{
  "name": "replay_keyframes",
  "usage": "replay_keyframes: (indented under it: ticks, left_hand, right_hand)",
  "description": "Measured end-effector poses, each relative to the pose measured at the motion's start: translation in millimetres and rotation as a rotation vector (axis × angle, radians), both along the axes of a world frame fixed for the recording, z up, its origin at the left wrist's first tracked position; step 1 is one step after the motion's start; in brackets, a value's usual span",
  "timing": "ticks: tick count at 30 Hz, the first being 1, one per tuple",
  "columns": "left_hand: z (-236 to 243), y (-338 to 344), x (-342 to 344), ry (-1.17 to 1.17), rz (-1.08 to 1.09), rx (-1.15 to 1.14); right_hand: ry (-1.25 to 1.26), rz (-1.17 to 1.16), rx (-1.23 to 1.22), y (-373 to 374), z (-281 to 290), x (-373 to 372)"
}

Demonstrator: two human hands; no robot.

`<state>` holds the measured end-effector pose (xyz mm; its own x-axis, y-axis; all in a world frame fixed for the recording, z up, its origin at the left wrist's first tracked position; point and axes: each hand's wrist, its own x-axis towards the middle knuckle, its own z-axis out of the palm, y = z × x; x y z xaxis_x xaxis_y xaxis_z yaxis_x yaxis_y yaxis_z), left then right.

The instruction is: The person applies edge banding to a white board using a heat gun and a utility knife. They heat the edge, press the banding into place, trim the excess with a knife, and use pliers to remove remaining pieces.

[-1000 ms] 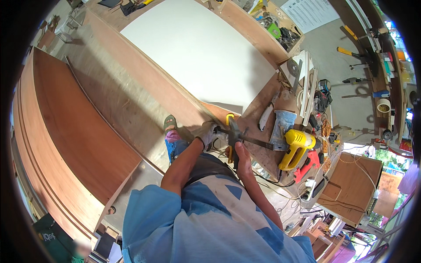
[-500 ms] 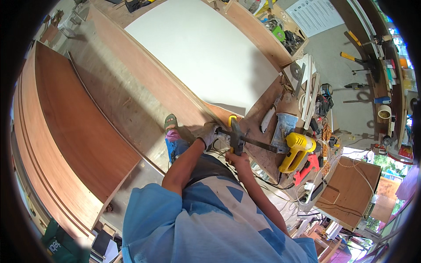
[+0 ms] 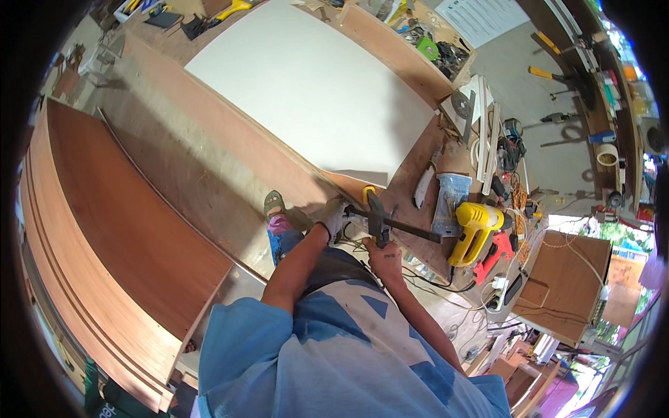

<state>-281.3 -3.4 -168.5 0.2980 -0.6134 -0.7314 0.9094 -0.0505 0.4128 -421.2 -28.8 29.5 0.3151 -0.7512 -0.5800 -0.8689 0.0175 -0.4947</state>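
A dark bar clamp (image 3: 411, 228) with yellow pads lies across both my hands at the near corner of the workbench. My left hand (image 3: 333, 217), in a pale glove, is closed around the clamp's left end. My right hand (image 3: 385, 260), bare, is wrapped round its handle, just below the sliding body. The bar points right, toward a yellow pistol-shaped power tool (image 3: 478, 226). Beyond the clamp, a large white sheet (image 3: 313, 90) covers much of the workbench.
A utility knife (image 3: 424, 187), a blue plastic packet (image 3: 451, 202) and a red tool (image 3: 493, 256) lie right of the clamp, among loose cords. A wooden box (image 3: 397, 52) holds hardware at the back. A long curved wooden panel (image 3: 125, 223) stands at left.
The whole view has swung slightly, so the bench and panel sit differently in it. Both hands keep their hold on the bar clamp, with little movement.
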Motion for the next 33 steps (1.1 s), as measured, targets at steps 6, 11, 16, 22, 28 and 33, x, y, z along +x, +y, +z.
replay_keyframes:
  ticks: [6,11,16,22,28,33]
  left_hand:
    - [-70.0,34.1,30.2,-1.417,-0.556,0.089]
    - [70.7,61.9,57.5,-1.516,-0.926,0.264]
    - [166.8,79.5,67.3,-2.030,-0.557,0.289]
    - [220.6,17.4,69.3,-2.276,-0.399,0.163]
    - [195.7,-20.3,108.3,-2.233,-0.967,0.053]
    - [195.3,-25.7,119.2,-2.017,-0.989,0.132]
  right_hand:
    - [-0.153,0.084,0.074,0.3,6.2,5.5]
    - [-0.425,0.045,0.303,-22.2,35.5,-34.2]
    - [-0.428,0.064,-0.231,-87.8,14.8,-53.8]
    - [-0.577,-0.096,-0.717,-143.7,19.8,-46.6]
    - [-0.687,-0.127,-0.721,-142.6,5.4,-60.0]
    - [-0.584,-0.098,-0.461,-126.4,-12.8,-79.7]
